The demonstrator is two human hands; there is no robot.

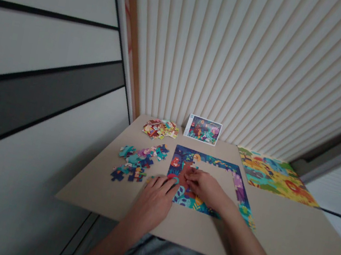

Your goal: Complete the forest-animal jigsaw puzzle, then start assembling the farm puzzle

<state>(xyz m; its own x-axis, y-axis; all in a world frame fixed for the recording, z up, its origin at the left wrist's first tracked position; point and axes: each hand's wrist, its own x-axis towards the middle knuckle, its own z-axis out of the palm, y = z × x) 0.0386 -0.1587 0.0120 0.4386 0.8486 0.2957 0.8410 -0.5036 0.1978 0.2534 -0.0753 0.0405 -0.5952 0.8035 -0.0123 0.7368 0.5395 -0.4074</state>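
Observation:
A jigsaw puzzle [239, 188] lies partly joined on the table, its border framing a bare gap and its left side filled in around a brown tree. My right hand [204, 188] reaches over it, thumb and fingers pinched together at a brown puzzle piece [185, 173] in the tree; the fingers partly cover this piece. Flat at the lower left corner of the puzzle rests my left hand [158, 198], fingers stretched out and fingertips touching the edge pieces. Loose puzzle pieces [138, 161] in blue, teal and purple are spread left of the puzzle.
Behind the puzzle a picture card [204, 130] leans against the pleated blind [222, 57]. A pile of yellow and red pieces [160, 129] lies at the back left. On the right is another puzzle [276, 174] with animals. A white cabinet [36, 121] borders the table's left side.

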